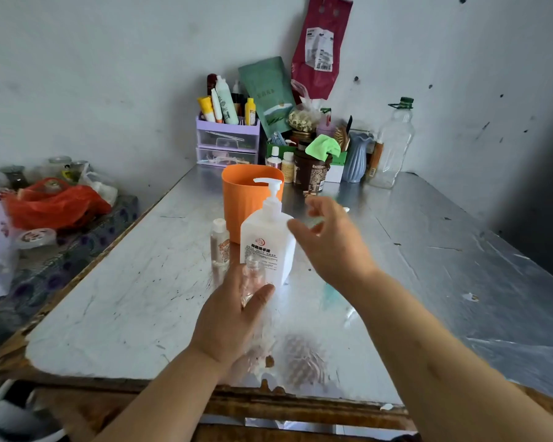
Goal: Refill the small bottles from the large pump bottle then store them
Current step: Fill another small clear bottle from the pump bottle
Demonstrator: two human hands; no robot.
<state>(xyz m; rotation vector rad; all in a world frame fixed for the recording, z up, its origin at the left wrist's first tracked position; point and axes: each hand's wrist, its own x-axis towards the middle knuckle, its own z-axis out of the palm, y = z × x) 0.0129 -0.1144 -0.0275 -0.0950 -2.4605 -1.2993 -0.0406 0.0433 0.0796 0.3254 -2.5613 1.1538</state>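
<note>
I have the small clear bottle point(253, 275) clamped in my left hand point(233, 317), uncapped as far as I can tell, held just in front of the large white pump bottle point(266, 247), low against its label. The spout point(262, 180) points off to the left, well above the bottle's mouth and not over it, so a press now would, I judge, put liquid on my fingers or the tabletop point(134, 301). My right hand point(329, 240) hangs empty with fingers spread beside the pump bottle's shoulder, blurred; pressing off-centre from there could tip the pump bottle toward the capped small bottle point(219, 250) standing just left of it. The clear glass-like bottle looks slick, and wet fingers could let it slip. The orange bin point(240, 199) stands directly behind, touching or nearly so; I cannot tell which.
</note>
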